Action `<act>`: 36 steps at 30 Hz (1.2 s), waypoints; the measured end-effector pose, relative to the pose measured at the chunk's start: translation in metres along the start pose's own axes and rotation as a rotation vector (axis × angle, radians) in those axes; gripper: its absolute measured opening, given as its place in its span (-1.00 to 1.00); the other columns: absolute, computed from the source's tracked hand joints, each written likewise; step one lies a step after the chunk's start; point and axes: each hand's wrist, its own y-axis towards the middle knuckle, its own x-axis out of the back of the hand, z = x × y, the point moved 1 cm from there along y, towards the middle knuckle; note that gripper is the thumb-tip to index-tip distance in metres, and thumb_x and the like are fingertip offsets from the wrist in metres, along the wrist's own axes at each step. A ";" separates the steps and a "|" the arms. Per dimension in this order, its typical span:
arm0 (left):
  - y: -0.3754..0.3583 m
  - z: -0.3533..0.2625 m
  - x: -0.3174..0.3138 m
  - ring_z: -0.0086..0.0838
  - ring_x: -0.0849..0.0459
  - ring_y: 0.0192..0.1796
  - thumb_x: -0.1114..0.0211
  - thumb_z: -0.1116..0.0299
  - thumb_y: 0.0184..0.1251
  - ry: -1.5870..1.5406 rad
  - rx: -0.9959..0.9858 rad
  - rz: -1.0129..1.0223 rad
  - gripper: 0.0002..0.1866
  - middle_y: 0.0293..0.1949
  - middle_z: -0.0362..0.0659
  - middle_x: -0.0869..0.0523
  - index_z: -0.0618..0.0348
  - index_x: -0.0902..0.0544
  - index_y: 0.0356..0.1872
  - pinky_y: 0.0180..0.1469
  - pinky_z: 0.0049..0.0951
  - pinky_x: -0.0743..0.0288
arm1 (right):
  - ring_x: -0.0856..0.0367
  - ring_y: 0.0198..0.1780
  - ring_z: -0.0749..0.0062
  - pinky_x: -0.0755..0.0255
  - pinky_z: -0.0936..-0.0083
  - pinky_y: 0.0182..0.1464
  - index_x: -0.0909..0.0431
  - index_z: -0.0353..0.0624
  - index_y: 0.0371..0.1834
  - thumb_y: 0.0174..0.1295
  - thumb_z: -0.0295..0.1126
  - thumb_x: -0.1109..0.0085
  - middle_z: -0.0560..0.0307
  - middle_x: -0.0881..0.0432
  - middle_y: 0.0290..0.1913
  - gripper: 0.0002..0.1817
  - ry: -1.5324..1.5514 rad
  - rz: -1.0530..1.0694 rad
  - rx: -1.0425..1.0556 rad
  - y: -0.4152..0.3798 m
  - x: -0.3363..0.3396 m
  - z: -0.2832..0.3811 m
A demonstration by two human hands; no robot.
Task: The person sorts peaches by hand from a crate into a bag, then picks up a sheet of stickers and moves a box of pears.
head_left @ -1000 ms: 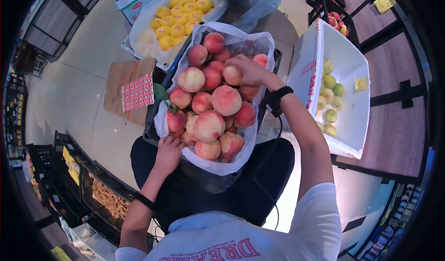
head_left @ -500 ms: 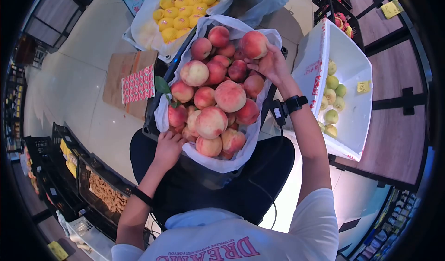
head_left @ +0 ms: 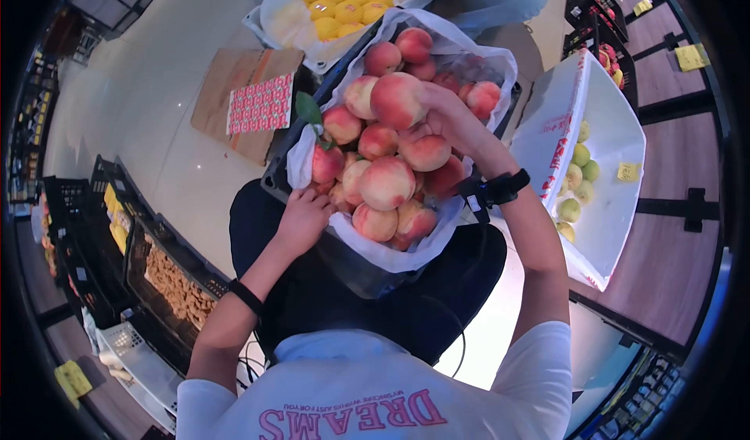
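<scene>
A dark crate lined with white plastic [head_left: 367, 254] rests at my knees, filled with red and yellow peaches [head_left: 387, 183]. My right hand [head_left: 447, 119] is closed on a large peach [head_left: 398, 101], held over the upper middle of the pile. My left hand [head_left: 305, 215] lies at the crate's near left edge, its fingers bent over the liner beside the fruit; its fingertips are partly hidden. A green leaf [head_left: 308, 109] sticks out at the crate's left side.
Yellow wrapped fruit [head_left: 344, 2] fills a lined container ahead, near another person's legs [head_left: 500, 1]. Flattened cardboard [head_left: 211, 108] lies left. A white foam box [head_left: 625, 166] with green fruit stands right; black crates [head_left: 160, 284] stand lower left.
My right hand has moved left across the pile with a peach in it, from the far right corner towards the middle. The whole view has shifted. My left hand stays at the crate's edge.
</scene>
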 end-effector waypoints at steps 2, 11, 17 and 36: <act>0.000 0.002 -0.002 -0.39 -0.49 -0.06 -0.22 0.48 -0.13 0.005 -0.014 -0.024 -0.69 -0.25 -0.28 -0.57 -0.01 -0.62 -0.24 0.09 -0.34 -0.25 | -0.54 -0.06 0.38 -0.50 0.45 -0.08 -0.26 -0.24 0.19 0.18 -0.13 -0.15 0.11 -0.47 0.02 -0.41 -0.292 -0.018 0.030 0.003 -0.016 0.002; 0.000 0.003 -0.005 -0.38 -0.49 -0.04 -0.21 0.47 -0.12 0.016 -0.011 -0.021 -0.69 -0.23 -0.28 -0.58 0.01 -0.64 -0.24 0.13 -0.34 -0.24 | -0.55 -0.13 0.05 -0.41 0.26 -0.12 -0.34 -0.27 0.06 -0.18 -0.04 -0.32 -0.22 -0.52 -0.20 -0.25 -1.374 0.010 0.276 0.021 -0.062 -0.009; 0.001 0.000 0.000 -0.40 -0.51 -0.09 -0.14 0.44 -0.01 0.020 -0.045 -0.084 -0.77 -0.28 -0.28 -0.59 0.01 -0.66 -0.29 0.03 -0.35 -0.27 | -0.53 -0.29 -0.02 -0.44 0.20 -0.27 -0.37 -0.24 -0.08 -0.16 -0.10 -0.28 -0.19 -0.46 -0.29 -0.40 -1.603 0.114 0.253 0.023 -0.067 -0.033; 0.003 0.000 0.001 -0.39 -0.50 -0.09 -0.23 0.47 -0.16 0.013 -0.011 -0.022 -0.69 -0.27 -0.27 -0.59 0.02 -0.64 -0.27 0.06 -0.34 -0.26 | -0.53 -0.08 0.02 -0.40 0.23 -0.03 -0.54 -0.15 -0.15 0.01 -0.30 -0.16 -0.12 -0.57 -0.13 -0.68 -1.452 -0.402 0.087 0.020 0.104 -0.001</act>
